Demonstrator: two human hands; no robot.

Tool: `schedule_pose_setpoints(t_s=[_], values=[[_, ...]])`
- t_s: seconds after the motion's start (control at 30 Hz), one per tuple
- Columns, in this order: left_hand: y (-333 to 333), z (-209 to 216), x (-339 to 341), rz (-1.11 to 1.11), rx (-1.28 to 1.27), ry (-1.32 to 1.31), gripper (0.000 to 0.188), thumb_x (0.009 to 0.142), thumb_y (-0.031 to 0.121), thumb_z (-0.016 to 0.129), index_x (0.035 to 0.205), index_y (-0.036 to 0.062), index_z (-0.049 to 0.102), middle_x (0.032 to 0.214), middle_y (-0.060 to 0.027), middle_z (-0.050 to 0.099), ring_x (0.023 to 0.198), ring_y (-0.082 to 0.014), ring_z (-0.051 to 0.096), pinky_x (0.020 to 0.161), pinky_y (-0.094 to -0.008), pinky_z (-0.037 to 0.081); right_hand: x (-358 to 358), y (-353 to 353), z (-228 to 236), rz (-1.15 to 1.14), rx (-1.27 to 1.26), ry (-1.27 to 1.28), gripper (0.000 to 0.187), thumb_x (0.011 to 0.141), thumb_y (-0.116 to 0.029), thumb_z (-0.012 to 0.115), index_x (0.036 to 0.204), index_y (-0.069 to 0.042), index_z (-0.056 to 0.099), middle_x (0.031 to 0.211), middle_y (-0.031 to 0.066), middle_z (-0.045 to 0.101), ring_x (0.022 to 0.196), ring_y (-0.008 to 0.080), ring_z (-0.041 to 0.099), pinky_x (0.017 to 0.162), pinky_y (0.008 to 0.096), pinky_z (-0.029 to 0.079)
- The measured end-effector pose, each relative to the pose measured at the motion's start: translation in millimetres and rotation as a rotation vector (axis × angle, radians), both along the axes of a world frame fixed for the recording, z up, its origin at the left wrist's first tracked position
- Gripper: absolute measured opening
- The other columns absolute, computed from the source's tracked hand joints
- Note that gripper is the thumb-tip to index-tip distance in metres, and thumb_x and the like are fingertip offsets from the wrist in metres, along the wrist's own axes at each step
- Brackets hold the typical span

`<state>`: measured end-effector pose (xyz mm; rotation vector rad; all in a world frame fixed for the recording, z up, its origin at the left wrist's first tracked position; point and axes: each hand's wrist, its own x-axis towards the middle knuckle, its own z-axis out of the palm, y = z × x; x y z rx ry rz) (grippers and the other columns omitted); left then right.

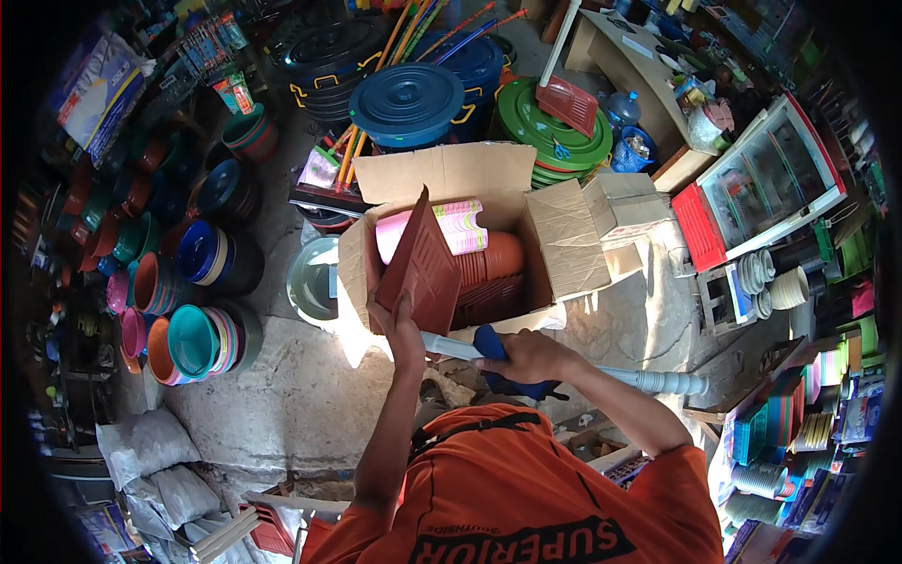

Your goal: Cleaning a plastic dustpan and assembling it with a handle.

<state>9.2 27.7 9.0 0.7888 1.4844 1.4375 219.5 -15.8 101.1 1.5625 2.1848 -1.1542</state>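
Observation:
My left hand (402,324) grips the lower edge of a red-brown plastic dustpan (423,268) and holds it upright over the front wall of an open cardboard box (564,240). From the dustpan's base a white handle (648,380) runs off to the right. My right hand (528,357) is closed around a dark blue cloth (490,342) pressed on that handle. Inside the box lie brown plastic pots (493,263) and a stack of pink cups (460,226).
Stacks of coloured plastic basins (193,338) stand at the left on the concrete floor (282,395). Blue lidded bins (409,99), green lids (550,132) and another red dustpan (568,101) are behind the box. A glass display case (770,179) stands right, grey sacks (150,451) lower left.

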Motion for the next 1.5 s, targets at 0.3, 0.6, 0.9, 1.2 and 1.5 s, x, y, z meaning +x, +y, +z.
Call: schedule_pose_setpoints(t_s=[0.3, 0.6, 0.9, 1.2, 1.5], values=[[-43, -19, -3, -0.181, -0.135, 0.212, 0.065, 0.097, 0.021, 0.062, 0.149, -0.0003, 0.031, 0.133, -0.0193, 0.052, 0.09, -0.02, 0.065, 0.078, -0.0302, 0.053, -2, -12, 10, 0.066, 0.218, -0.107, 0.064, 0.092, -0.059, 0.054, 0.123, -0.004, 0.058, 0.08, 0.0189, 0.071, 0.076, 0.0363, 0.071, 0.068, 0.0443, 0.057], [-60, -52, 4, -0.059, -0.042, 0.348, 0.067, 0.091, 0.033, 0.07, 0.142, -0.0032, 0.046, 0.091, -0.0172, 0.069, 0.071, -0.016, 0.065, 0.064, -0.03, 0.052, -8, -22, -8, 0.085, 0.156, -0.034, 0.066, 0.098, -0.062, 0.038, 0.126, -0.005, 0.056, 0.078, 0.0239, 0.068, 0.076, 0.0432, 0.069, 0.07, 0.0501, 0.056], [-92, -77, -18, 0.068, -0.117, 0.368, 0.072, 0.088, 0.04, 0.073, 0.139, -0.0038, 0.049, 0.096, -0.0205, 0.07, 0.082, -0.0222, 0.068, 0.074, -0.0357, 0.054, -15, -2, -32, 0.102, -0.098, 0.189, 0.061, 0.093, -0.061, 0.052, 0.114, -0.005, 0.063, 0.089, 0.0232, 0.07, 0.086, 0.0409, 0.069, 0.081, 0.0473, 0.054], [-147, -108, -109, 0.276, -0.305, 0.119, 0.073, 0.091, 0.041, 0.07, 0.143, -0.0033, 0.046, 0.084, -0.0119, 0.068, 0.076, -0.0172, 0.06, 0.07, -0.0336, 0.051, 23, 44, 75, -0.354, 0.321, 0.672, 0.038, 0.087, -0.02, 0.074, 0.115, 0.003, 0.063, 0.091, 0.0127, 0.072, 0.081, 0.0199, 0.07, 0.075, 0.0325, 0.055], [-232, -140, -185, 0.411, -0.241, -0.37, 0.061, 0.093, 0.042, 0.066, 0.136, -0.0009, 0.054, 0.126, -0.0118, 0.063, 0.109, -0.0229, 0.062, 0.094, -0.0342, 0.049, 3, 66, 23, -0.671, 0.204, 0.817, 0.033, 0.084, -0.011, 0.073, 0.112, 0.002, 0.064, 0.097, 0.0034, 0.065, 0.088, 0.0131, 0.062, 0.078, 0.0295, 0.052]])
